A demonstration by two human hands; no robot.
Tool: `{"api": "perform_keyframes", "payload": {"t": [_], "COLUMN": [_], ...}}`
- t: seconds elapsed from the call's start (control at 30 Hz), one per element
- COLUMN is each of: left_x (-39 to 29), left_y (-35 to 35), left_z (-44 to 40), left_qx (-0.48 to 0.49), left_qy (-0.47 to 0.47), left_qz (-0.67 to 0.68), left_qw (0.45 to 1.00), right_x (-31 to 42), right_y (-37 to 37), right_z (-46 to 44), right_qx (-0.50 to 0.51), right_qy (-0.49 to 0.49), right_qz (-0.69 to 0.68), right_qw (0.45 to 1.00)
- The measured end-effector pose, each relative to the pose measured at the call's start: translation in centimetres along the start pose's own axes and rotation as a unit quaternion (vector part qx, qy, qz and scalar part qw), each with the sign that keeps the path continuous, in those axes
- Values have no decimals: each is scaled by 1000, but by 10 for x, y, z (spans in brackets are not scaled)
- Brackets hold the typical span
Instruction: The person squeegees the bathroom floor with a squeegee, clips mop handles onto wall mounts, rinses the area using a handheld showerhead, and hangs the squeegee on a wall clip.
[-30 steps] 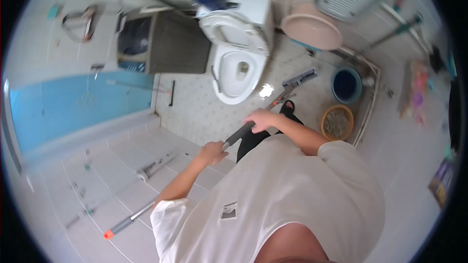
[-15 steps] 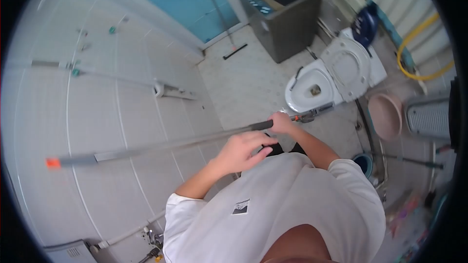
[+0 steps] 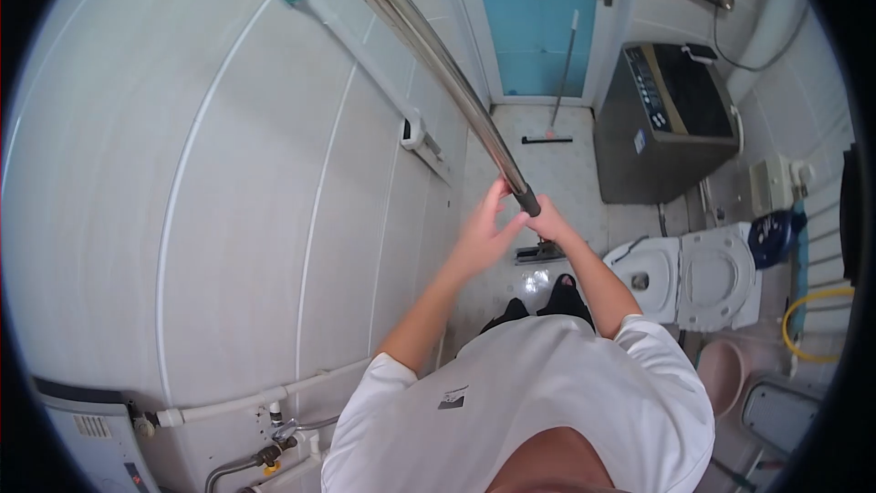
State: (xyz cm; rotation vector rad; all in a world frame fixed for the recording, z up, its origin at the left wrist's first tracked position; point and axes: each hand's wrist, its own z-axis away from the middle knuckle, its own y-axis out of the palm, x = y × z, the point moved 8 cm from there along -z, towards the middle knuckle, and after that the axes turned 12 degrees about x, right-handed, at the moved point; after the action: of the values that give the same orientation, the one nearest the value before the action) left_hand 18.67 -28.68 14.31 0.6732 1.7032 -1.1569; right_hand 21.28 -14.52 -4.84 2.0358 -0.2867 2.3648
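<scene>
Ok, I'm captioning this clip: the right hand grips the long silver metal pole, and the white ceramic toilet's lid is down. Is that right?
Not quite: the head view shows the lid of the white ceramic toilet up, not down. The right hand does grip the long silver metal pole.

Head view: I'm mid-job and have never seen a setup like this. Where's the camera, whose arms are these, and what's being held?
There's no machine here. The camera sits on a person's head, looking forward and down, so the white shirt and both arms belong to the wearer. The right hand grips a long metal pole at its dark lower grip. The left hand is open beside it; whether it touches is hard to tell. Past the hands, a flat head shows at floor level. On the pale floor stand a washing machine, a toilet and, near the blue door, a squeegee.
</scene>
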Motion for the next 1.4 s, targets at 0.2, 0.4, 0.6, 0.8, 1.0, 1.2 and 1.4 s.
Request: {"api": "perform_keyframes", "payload": {"t": [0.2, 0.4, 0.6, 0.8, 1.0, 1.2, 1.4], "left_x": [42, 76, 82, 97, 100, 120, 140], "left_y": [-49, -96, -159, -232, -312, -372, -406], "left_z": [-84, -178, -256, -294, -317, -340, -341], "left_qx": [-93, -207, -318, -422, -513, -560, -614], "left_qy": [-3, 7, -51, -50, 12, 15, 51], "left_qz": [119, 114, 45, 54, 36, 27, 67], "left_qw": [989, 972, 946, 903, 858, 828, 785], "right_x": [3, 13, 103, 142, 211, 233, 248], "right_y": [-8, -52, -94, -93, -85, -70, -56], "right_z": [-94, -190, -268, -359, -428, -497, -538], "right_qx": [101, 166, 190, 243, 258, 277, 306], "right_qy": [0, 22, -90, -191, -188, -221, -226], "right_qz": [-24, -3, -139, -141, -136, -105, -54], "right_qw": [995, 986, 968, 941, 938, 929, 923]}}
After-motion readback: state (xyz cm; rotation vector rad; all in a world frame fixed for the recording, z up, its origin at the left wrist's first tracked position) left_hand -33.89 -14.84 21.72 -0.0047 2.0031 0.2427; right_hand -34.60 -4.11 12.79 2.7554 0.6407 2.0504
